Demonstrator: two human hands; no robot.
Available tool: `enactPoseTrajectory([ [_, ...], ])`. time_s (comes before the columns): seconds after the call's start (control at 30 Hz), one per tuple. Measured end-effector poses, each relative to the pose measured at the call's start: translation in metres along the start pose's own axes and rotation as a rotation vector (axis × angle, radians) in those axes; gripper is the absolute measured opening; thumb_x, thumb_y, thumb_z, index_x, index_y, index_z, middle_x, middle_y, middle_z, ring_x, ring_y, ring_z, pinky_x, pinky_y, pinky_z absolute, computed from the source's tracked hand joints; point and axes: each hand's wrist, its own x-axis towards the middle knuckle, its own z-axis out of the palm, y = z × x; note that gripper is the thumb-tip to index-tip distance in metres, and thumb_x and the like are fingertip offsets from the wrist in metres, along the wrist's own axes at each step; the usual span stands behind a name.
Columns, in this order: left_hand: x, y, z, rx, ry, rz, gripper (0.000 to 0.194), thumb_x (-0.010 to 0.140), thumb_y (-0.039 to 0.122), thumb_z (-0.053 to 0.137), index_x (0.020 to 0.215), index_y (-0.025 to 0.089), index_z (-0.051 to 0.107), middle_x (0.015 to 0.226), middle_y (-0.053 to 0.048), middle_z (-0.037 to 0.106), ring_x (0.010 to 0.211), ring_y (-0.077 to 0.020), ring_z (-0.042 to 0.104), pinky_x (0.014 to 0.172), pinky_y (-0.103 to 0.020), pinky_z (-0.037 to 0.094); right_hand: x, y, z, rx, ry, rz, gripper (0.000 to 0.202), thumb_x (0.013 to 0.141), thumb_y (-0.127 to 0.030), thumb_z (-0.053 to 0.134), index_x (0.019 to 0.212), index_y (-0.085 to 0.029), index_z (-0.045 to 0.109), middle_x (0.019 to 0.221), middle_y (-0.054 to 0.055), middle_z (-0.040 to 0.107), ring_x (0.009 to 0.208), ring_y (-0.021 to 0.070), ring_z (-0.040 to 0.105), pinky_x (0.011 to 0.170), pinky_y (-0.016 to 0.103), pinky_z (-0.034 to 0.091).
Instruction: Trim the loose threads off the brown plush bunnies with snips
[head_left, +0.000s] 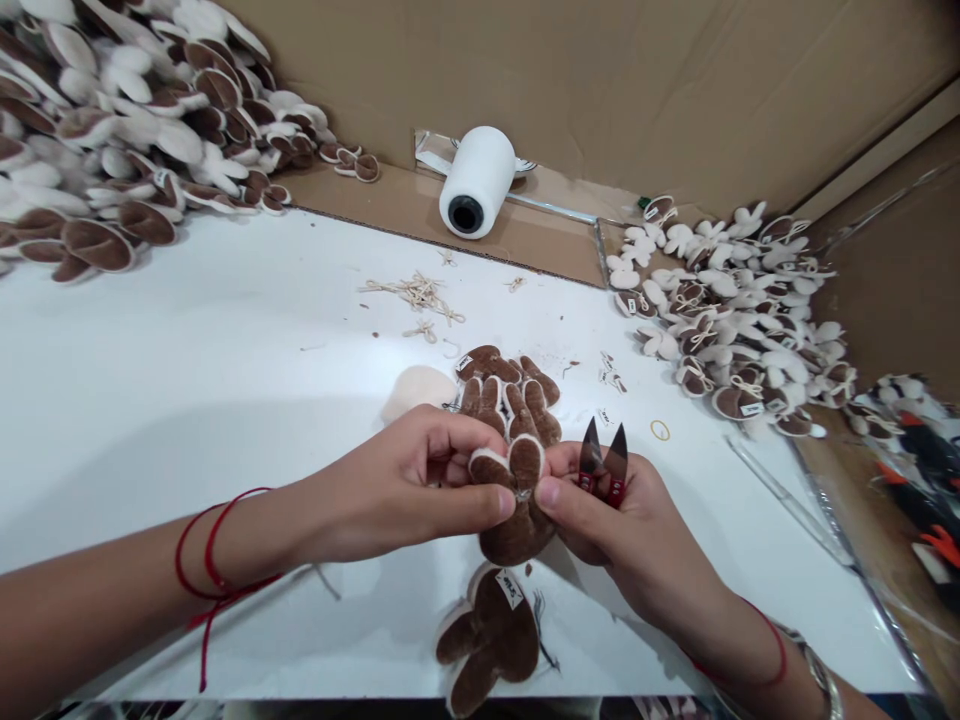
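Note:
Between both hands, near the middle of the view, is a brown plush piece with cream edges (517, 530), shaped like a bunny head with two ears. My left hand (420, 480) pinches its left side, thumb on the front. My right hand (615, 510) pinches its right side and also carries small red-handled snips (604, 465), blades apart and pointing up. Just behind lie more brown plush pieces (491, 400). Nearer the front edge, another brown bunny piece (499, 625) with a white label rests on the white table (247, 330).
A large pile of plush pieces (142, 130) fills the back left. Another pile, with bows and labels (720, 310), sits at the right. A white thread spool (480, 180) lies at the back. Cream string bows (416, 292) and a yellow rubber band (660, 430) are on the table.

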Motion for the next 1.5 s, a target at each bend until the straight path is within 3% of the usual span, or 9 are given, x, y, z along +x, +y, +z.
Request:
enactPoseTrajectory([
  [0.07, 0.001, 0.001, -0.001, 0.007, 0.065, 0.027, 0.026, 0.076, 0.034, 0.069, 0.067, 0.016, 0.052, 0.057, 0.007, 0.040, 0.052, -0.0062, 0.033, 0.048, -0.020, 0.022, 0.000, -0.001, -0.001, -0.018, 0.061, -0.060, 0.025, 0.077, -0.035, 0.077, 0.080, -0.017, 0.061, 0.052, -0.010, 0.029, 0.046, 0.0053, 0.015, 0.041, 0.021, 0.011],
  [0.17, 0.005, 0.001, -0.005, 0.006, 0.162, 0.083, 0.028, 0.077, 0.032, 0.068, 0.062, 0.016, 0.051, 0.052, 0.006, 0.046, 0.046, -0.0050, 0.037, 0.043, -0.018, 0.025, -0.003, -0.005, -0.003, 0.044, 0.046, -0.122, 0.036, 0.082, -0.049, 0.068, 0.100, -0.021, 0.056, 0.054, -0.010, 0.029, 0.048, 0.0073, 0.014, 0.042, 0.021, 0.011],
  [0.23, 0.007, 0.001, -0.007, 0.027, 0.208, 0.121, 0.027, 0.076, 0.031, 0.070, 0.061, 0.016, 0.053, 0.050, 0.006, 0.048, 0.044, -0.0046, 0.039, 0.042, -0.017, 0.027, -0.007, -0.007, -0.003, 0.043, -0.001, -0.093, 0.038, 0.090, -0.057, 0.052, 0.110, -0.024, 0.048, 0.057, -0.009, 0.032, 0.050, 0.0092, 0.017, 0.044, 0.021, 0.015],
  [0.3, 0.009, 0.000, -0.010, 0.048, 0.238, 0.146, 0.027, 0.075, 0.030, 0.070, 0.060, 0.015, 0.054, 0.051, 0.006, 0.050, 0.044, -0.0040, 0.040, 0.041, -0.016, 0.029, -0.010, -0.009, -0.002, -0.013, -0.034, -0.012, 0.030, 0.096, -0.052, 0.044, 0.113, -0.027, 0.041, 0.060, -0.009, 0.034, 0.053, 0.0103, 0.021, 0.048, 0.021, 0.019],
  [0.5, 0.009, 0.001, -0.010, 0.030, 0.215, 0.163, 0.025, 0.076, 0.029, 0.069, 0.062, 0.015, 0.056, 0.050, 0.007, 0.047, 0.043, -0.0029, 0.039, 0.040, -0.014, 0.029, -0.011, -0.007, -0.001, -0.090, -0.083, 0.110, 0.023, 0.097, -0.045, 0.048, 0.106, -0.029, 0.033, 0.063, -0.009, 0.037, 0.057, 0.0109, 0.026, 0.052, 0.021, 0.024],
  [0.87, 0.002, 0.003, -0.001, 0.047, 0.233, 0.099, 0.027, 0.076, 0.029, 0.069, 0.061, 0.014, 0.052, 0.053, 0.005, 0.053, 0.050, -0.0040, 0.043, 0.047, -0.015, 0.031, -0.011, -0.007, -0.001, -0.115, -0.044, 0.102, 0.028, 0.095, -0.047, 0.052, 0.103, -0.029, 0.032, 0.063, -0.009, 0.040, 0.055, 0.0099, 0.027, 0.050, 0.020, 0.021],
  [1.13, 0.002, -0.001, -0.003, 0.121, 0.147, 0.011, 0.032, 0.076, 0.034, 0.072, 0.061, 0.016, 0.051, 0.048, 0.008, 0.038, 0.044, -0.0038, 0.033, 0.038, -0.016, 0.022, -0.005, -0.004, -0.004, 0.028, -0.161, 0.090, 0.031, 0.094, -0.040, 0.057, 0.096, -0.028, 0.029, 0.055, -0.013, 0.035, 0.048, 0.0072, 0.023, 0.045, 0.016, 0.019],
  [1.33, 0.001, 0.005, 0.000, 0.039, 0.125, 0.002, 0.023, 0.080, 0.025, 0.067, 0.062, 0.014, 0.058, 0.050, 0.006, 0.052, 0.046, -0.0038, 0.044, 0.041, -0.013, 0.033, -0.001, 0.000, -0.007, 0.143, -0.248, 0.076, 0.033, 0.094, -0.039, 0.059, 0.094, -0.027, 0.028, 0.051, -0.014, 0.034, 0.044, 0.0055, 0.016, 0.040, 0.013, 0.015],
  [1.5, 0.003, 0.000, 0.001, -0.046, 0.105, 0.071, 0.020, 0.079, 0.024, 0.065, 0.062, 0.013, 0.062, 0.049, 0.006, 0.054, 0.043, -0.0031, 0.045, 0.041, -0.012, 0.034, -0.002, 0.001, -0.003, 0.224, -0.279, 0.073, 0.035, 0.093, -0.040, 0.058, 0.090, -0.027, 0.026, 0.050, -0.014, 0.033, 0.041, 0.0044, 0.014, 0.037, 0.013, 0.011],
])
